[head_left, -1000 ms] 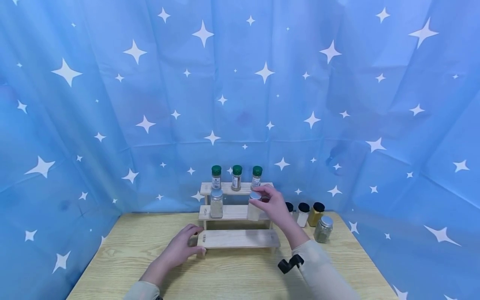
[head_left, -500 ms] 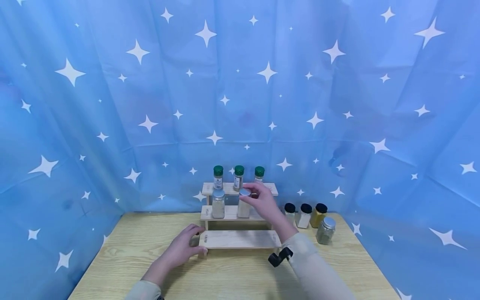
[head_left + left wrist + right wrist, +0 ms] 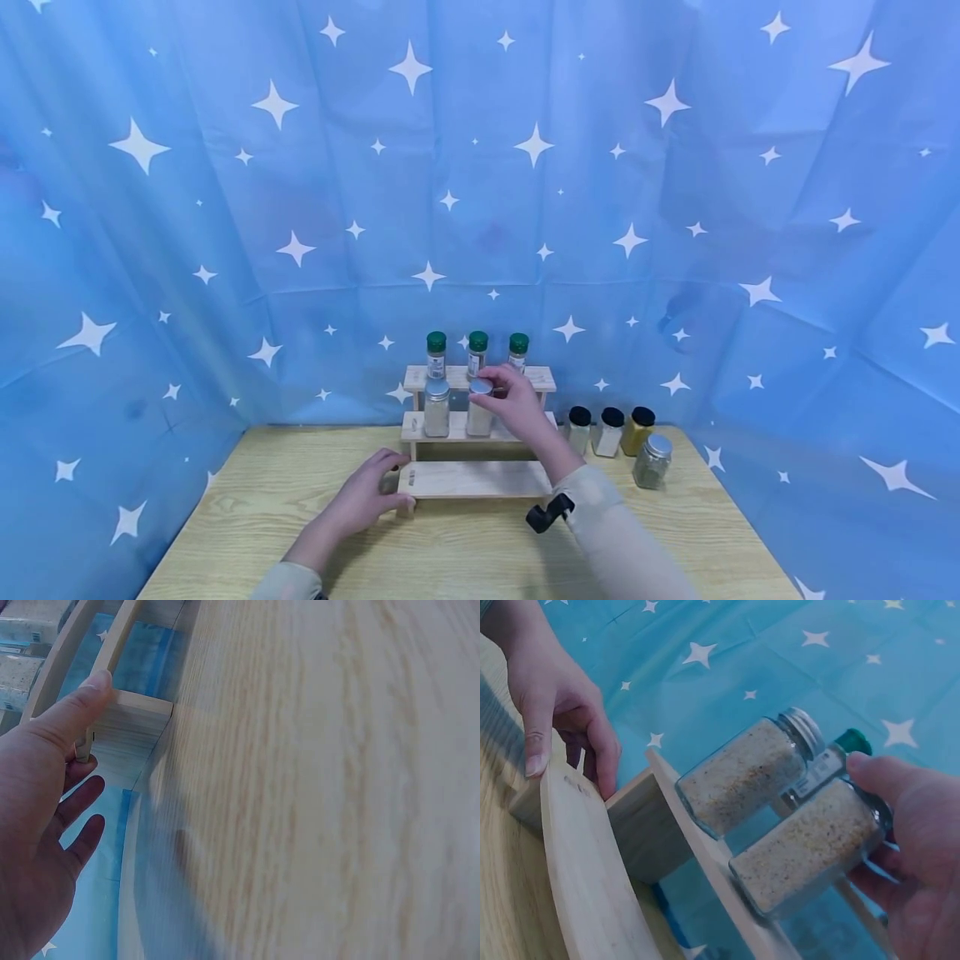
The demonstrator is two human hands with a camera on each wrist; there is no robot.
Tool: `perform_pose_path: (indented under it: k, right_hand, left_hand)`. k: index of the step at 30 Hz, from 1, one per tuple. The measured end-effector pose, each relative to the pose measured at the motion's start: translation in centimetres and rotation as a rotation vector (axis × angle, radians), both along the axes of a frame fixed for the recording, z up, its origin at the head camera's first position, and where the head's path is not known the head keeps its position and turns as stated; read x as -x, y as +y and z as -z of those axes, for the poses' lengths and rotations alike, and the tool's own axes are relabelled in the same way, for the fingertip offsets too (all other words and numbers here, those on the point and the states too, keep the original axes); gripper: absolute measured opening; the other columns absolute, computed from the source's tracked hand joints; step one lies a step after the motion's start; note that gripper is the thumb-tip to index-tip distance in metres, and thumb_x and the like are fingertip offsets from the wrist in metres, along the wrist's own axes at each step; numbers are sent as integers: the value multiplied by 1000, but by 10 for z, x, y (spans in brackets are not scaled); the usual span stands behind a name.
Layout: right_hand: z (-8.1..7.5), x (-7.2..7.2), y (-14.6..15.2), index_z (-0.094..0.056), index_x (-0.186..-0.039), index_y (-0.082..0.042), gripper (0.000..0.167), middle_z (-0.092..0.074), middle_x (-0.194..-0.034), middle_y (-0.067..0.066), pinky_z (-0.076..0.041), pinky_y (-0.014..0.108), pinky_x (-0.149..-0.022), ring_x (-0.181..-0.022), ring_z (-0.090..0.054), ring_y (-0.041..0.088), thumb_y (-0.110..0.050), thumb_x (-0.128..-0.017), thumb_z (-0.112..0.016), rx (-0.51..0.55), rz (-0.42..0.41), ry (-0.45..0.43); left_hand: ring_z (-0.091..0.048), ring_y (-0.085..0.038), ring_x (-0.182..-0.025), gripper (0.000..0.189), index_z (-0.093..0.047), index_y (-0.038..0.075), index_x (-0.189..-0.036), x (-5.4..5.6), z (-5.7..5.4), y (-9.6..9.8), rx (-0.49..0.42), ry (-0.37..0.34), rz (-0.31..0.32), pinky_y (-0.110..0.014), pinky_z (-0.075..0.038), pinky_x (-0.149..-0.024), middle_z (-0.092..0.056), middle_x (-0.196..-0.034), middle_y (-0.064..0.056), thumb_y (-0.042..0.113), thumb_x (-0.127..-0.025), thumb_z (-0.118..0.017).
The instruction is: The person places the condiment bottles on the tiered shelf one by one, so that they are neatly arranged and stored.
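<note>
My right hand (image 3: 519, 408) pinches a glass spice jar (image 3: 478, 419) near its silver lid. The jar stands upright on the middle step of a three-step wooden spice rack (image 3: 480, 480). A similar jar (image 3: 739, 776) with speckled pale contents is just left of it, with a narrow gap between them. My left hand (image 3: 367, 493) grips the left end of the rack's lowest step, its thumb (image 3: 82, 701) on the step's edge and the other fingers beyond it. Green-capped bottles (image 3: 437, 357) stand on the top step, partly behind the jars.
Right of the rack, black-lidded jars (image 3: 609, 432) stand in a row on the wooden table (image 3: 300, 467). A silver-lidded jar (image 3: 652, 462) with dark contents is in front of them. A blue star-patterned curtain (image 3: 480, 167) hangs close behind.
My right hand has moved left along the middle step with the jar, bringing it closer to the other silver-lidded jar. My left hand has stayed on the rack's end.
</note>
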State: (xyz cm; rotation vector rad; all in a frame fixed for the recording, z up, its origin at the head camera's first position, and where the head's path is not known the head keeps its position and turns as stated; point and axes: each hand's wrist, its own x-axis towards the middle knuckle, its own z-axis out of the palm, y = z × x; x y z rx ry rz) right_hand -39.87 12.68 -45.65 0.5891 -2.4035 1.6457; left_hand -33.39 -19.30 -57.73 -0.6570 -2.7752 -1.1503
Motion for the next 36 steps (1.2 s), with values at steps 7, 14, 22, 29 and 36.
perform_pose_path:
  k: [7, 14, 22, 29, 36]
  right_hand:
    - [9, 2, -4, -75, -138, -14, 42, -66, -126, 0, -62, 39, -105, -118, -70, 21, -24, -99, -87, 13, 1, 28]
    - [16, 3, -5, -73, -139, -14, 45, -66, -126, 0, -63, 37, -103, -118, -70, 22, -26, -98, -88, 54, 3, 43]
    - [18, 1, -6, -75, -138, -17, 44, -68, -129, -2, -63, 40, -104, -118, -70, 21, -25, -97, -89, 63, 13, 35]
    - [18, -4, -3, -68, -147, -19, 56, -69, -138, 1, -57, 50, -113, -128, -68, 25, -27, -96, -90, 41, 36, -7]
    - [18, -20, 16, -67, -148, -18, 61, -72, -139, 6, -57, 54, -112, -129, -69, 30, -36, -95, -91, 43, 76, -5]
  left_hand:
    - [-62, -34, -134, 72, -64, 8, -151, 0, 0, 0, -18, 17, 15, -61, -52, -114, -64, -139, -2, 40, -92, -91]
    - [-62, -35, -134, 73, -64, 7, -150, -1, -3, 0, -15, 26, 12, -62, -52, -114, -64, -139, -2, 42, -91, -91]
    - [-62, -35, -135, 74, -64, 8, -151, -2, 0, 1, -13, 15, 5, -61, -51, -116, -64, -140, -3, 42, -91, -91]
    - [-62, -35, -135, 73, -64, 7, -150, -4, -1, 2, -22, 14, -4, -62, -50, -116, -65, -139, -5, 39, -90, -92]
    - [-61, -35, -135, 72, -64, 8, -150, -2, -1, 2, -19, 11, -13, -62, -51, -116, -65, -139, -4, 37, -90, -93]
